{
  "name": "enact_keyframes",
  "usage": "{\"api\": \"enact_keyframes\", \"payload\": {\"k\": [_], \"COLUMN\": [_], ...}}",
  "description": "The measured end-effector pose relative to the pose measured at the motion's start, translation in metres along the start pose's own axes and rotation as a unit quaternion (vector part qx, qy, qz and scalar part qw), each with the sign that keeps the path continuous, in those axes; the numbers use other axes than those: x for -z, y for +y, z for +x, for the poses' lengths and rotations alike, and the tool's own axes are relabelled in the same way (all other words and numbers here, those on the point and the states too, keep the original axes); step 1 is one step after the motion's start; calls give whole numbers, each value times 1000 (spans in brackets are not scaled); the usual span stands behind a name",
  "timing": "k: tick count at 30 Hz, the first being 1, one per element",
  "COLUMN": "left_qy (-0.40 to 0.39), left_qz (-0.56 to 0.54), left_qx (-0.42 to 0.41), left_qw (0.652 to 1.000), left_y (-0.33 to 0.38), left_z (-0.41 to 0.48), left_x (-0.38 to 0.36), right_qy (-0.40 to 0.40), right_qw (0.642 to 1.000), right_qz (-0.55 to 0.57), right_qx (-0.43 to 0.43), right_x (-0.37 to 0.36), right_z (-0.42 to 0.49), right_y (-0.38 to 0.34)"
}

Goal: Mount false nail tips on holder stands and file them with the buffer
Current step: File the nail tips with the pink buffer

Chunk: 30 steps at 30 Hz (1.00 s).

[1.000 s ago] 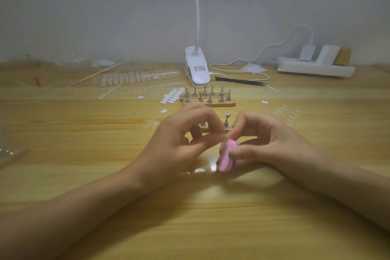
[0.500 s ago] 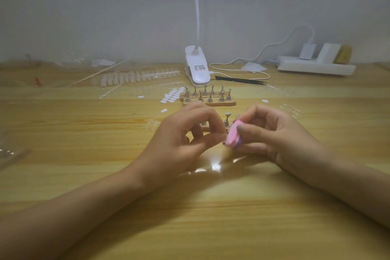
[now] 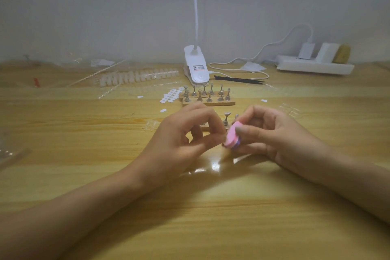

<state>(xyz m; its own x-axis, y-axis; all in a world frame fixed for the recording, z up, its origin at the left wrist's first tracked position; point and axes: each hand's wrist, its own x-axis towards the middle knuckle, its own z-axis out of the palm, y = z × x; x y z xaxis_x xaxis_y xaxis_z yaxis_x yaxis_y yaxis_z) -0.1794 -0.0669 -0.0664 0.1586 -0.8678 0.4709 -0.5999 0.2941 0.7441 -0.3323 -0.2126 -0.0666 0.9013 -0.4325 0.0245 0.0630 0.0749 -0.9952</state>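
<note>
Pale wooden table (image 3: pixel 88 154) against a bare grey wall, and plenty was laid out on it. Two wooden racks (image 3: pixel 219 103) sat mid-table: the far one carried about ten metal stands (image 3: pixel 209 97), too small to count for sure, while the near one hid mostly behind the hands, with just two stands showing. One long strip of tips (image 3: pixel 137 76) lay back left, a cluster of white stickers (image 3: pixel 172 94) beside the far rack, and a few loose clear tips on either side. One clip lamp (image 3: pixel 196 67) stood right behind the racks, one pair of black tweezers (image 3: pixel 240 80) to its right, and one power strip (image 3: pixel 314 67) at the wall. Two hands met in front. The right hand (image 3: pixel 272 137) gripped the one pink buffer (image 3: pixel 233 137) between thumb and curled fingers, tilted, just above the table. The left hand (image 3: pixel 181 141) had thumb and forefinger pinched tight right at the buffer's face; whether a tip sat in that pinch, I couldn't tell.
</note>
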Motion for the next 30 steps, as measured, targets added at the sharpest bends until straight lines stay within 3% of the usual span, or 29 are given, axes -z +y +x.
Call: {"api": "enact_keyframes", "payload": {"k": [6,10,14,18,21,24,28,30], "left_qy": [9,-6,7,-2,-3,-5,-2,-12], "left_qz": [-7,-10,-6,16,21,12,-11,-16], "left_qx": [21,2,12,3,-6,-11,-2,-3], "left_qw": [1000,1000,1000,1000,1000,1000,1000,1000], "left_y": [-3,-3,-5,-6,-6,-7,-10,-10], "left_z": [0,1,1,1,0,1,2,1], "left_x": [1,0,1,0,-1,-1,0,0], "right_qy": [-89,-6,-78,-12,-61,-9,-73,-39], "right_qw": [995,1000,995,1000,997,1000,996,998], "right_qz": [-44,-4,-61,-12,-50,-5,-52,-41], "right_qx": [-32,16,-6,11,-1,17,-3,16], "right_x": [0,-1,-4,-2,-3,-1,-4,-5], "right_z": [-1,-2,-4,-2,-3,-1,-3,-2], "right_y": [-2,2,-1,0,0,0,-1,-1]}}
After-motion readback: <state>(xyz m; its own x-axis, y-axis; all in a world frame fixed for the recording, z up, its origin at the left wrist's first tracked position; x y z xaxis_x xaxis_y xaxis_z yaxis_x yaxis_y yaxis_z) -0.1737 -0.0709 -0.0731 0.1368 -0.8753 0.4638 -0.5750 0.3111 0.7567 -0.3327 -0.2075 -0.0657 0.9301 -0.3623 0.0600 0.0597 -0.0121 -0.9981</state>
